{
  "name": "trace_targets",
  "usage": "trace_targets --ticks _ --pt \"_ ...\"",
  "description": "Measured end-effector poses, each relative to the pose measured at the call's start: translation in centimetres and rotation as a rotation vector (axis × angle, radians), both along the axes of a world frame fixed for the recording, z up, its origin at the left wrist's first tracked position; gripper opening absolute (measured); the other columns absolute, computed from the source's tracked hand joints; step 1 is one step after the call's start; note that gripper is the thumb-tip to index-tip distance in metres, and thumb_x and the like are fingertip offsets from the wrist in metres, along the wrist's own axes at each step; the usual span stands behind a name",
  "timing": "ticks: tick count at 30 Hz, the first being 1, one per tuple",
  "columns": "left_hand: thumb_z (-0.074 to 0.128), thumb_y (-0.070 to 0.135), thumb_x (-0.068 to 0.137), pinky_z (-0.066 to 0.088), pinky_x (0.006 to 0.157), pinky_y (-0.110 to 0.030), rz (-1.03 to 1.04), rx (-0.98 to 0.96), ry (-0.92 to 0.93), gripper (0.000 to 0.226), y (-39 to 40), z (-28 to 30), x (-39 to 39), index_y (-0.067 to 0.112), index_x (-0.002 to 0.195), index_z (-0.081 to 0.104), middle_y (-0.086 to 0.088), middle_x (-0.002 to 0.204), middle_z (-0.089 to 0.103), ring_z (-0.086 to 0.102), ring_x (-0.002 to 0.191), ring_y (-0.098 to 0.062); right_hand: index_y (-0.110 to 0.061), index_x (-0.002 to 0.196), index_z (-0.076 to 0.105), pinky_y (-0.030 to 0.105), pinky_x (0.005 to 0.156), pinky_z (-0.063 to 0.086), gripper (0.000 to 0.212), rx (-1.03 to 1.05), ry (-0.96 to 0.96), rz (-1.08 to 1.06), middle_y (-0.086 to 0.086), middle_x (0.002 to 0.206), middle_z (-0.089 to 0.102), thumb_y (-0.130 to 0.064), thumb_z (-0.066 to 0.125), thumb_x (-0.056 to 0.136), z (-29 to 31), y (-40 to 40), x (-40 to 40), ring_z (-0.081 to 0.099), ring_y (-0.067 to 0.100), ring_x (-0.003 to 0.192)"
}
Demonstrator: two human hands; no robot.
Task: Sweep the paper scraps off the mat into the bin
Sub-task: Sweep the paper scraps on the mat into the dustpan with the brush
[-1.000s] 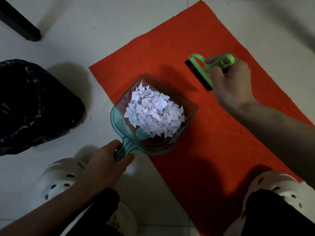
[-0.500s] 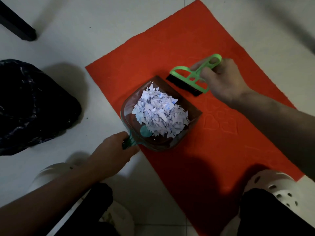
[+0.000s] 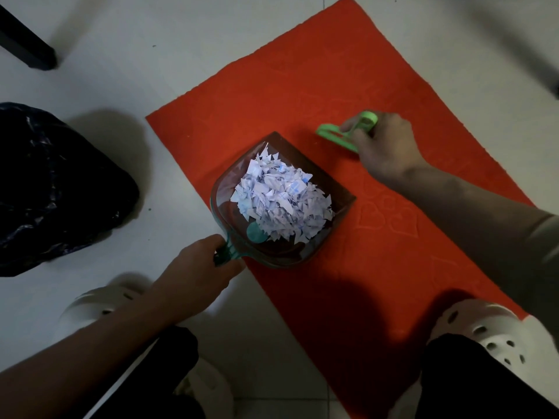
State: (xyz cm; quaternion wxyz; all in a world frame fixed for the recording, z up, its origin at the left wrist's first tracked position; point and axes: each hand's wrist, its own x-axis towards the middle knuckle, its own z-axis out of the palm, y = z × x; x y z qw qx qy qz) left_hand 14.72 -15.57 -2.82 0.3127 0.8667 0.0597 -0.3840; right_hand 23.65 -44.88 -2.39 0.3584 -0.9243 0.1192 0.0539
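The white tiled floor [image 3: 211,55] fills the view; on it the red mat [image 3: 302,95] runs from twelve o'clock down toward five o'clock, and no loose scraps show on its visible surface, though its near end lies in shadow and I cannot vouch for that part; so the sweeping looks finished or all but finished. The bin [image 3: 51,189], lined with a black bag, sits on the tiles at nine o'clock, well apart from the mat's edge; whether anything is in it cannot be told from here. Next in size, the clear teal dustpan [image 3: 338,204] sits at the centre over the mat's left edge, whether resting or lifted I cannot tell; the paper scraps [image 3: 281,198] are heaped inside it, none seen spilling over the rim. The left hand [image 3: 199,267], at seven o'clock from the pan, is wrapped round the pan's handle; the right hand [image 3: 384,146], at two o'clock from the pan, grips the green brush [image 3: 335,137] low over the mat, just beside the pan's open lip, the two hands well apart. What remains, by my reading, is the carry to nine o'clock and the tipping of the heap into the bin; the pile is light and loose, so a level pan would suit.
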Motion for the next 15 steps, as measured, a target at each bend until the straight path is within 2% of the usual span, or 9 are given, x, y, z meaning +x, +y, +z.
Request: trace_targets --ticks 1,4,8,11,15 --pt "0.064 0.03 0.091 0.046 0.052 -0.029 0.001 -0.003 -0.003 0.019 0.0 -0.1 0.0 0.012 0.093 0.059 -0.003 0.065 0.062 0.051 0.044 -0.009 -0.018 0.094 0.07 0.02 0.051 0.04 0.027 0.057 0.008 0.042 -0.001 0.069 0.06 -0.01 0.046 0.089 0.4 0.5 -0.2 0.053 0.006 0.053" --pt "0.065 0.029 0.091 0.045 0.049 -0.028 0.02 -0.027 -0.008 0.019 0.2 -0.3 -0.1 0.011 0.093 0.059 -0.002 0.063 0.061 0.049 0.038 -0.005 -0.019 0.091 0.073 0.026 0.056 0.044 0.029 0.187 -0.077 0.061 -0.001 0.075 0.067 -0.01 0.047 0.083 1.8 1.7 -0.8 0.059 0.016 0.066" --pt "0.065 0.029 0.091 0.044 0.045 -0.026 0.052 -0.06 -0.023 0.018 0.3 0.0 -0.7 0.012 0.092 0.058 -0.003 0.063 0.061 0.048 0.037 -0.004 -0.024 0.09 0.071 0.02 0.051 0.034 0.03 0.242 -0.151 -0.015 -0.011 0.068 0.06 -0.011 0.045 0.083 3.2 2.1 -1.0 0.047 0.003 0.053" --pt "0.065 0.03 0.091 0.046 0.044 -0.027 0.088 -0.08 -0.038 0.016 0.7 0.6 -0.9 0.015 0.093 0.058 -0.004 0.065 0.062 0.049 0.038 -0.006 -0.024 0.092 0.072 0.023 0.058 0.039 0.029 0.266 -0.183 -0.029 -0.013 0.072 0.062 -0.01 0.047 0.084 4.2 3.2 -0.9 0.054 0.005 0.063" --pt "0.066 0.028 0.091 0.045 0.044 -0.025 0.152 -0.105 -0.081 0.015 1.7 2.1 -1.1 0.016 0.088 0.057 -0.004 0.066 0.061 0.05 0.038 -0.002 -0.021 0.097 0.073 0.015 0.06 0.036 0.029 0.316 -0.204 -0.031 -0.024 0.068 0.06 -0.007 0.051 0.085 5.6 5.6 -0.5 0.053 -0.004 0.06"
